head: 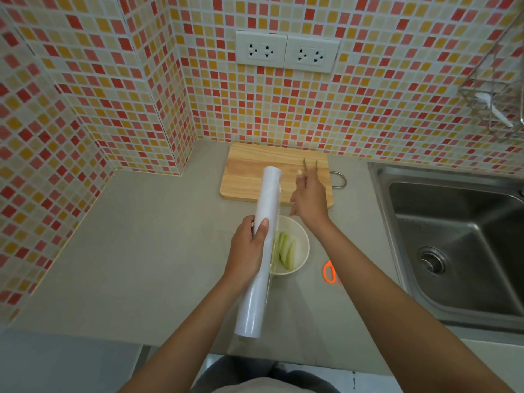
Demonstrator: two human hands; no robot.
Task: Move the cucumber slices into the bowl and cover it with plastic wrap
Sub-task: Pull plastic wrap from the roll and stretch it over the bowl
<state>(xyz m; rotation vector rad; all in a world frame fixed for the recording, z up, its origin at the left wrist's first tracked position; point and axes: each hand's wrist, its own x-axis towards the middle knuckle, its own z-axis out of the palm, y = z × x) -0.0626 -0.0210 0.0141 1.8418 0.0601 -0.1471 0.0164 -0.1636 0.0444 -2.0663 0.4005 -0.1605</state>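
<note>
A white bowl stands on the grey counter in front of the wooden cutting board. Pale green cucumber slices lie inside it. My left hand grips a long white roll of plastic wrap, held lengthwise above the bowl's left side and hiding part of it. A loose edge of clear film hangs along the roll's right side. My right hand hovers over the board's right part, with the two prongs of thin metal tongs sticking out beyond its fingers.
Orange-handled scissors lie right of the bowl, partly hidden by my right forearm. A steel sink fills the right side. Tiled walls close the back and left. A wire rack hangs at upper right.
</note>
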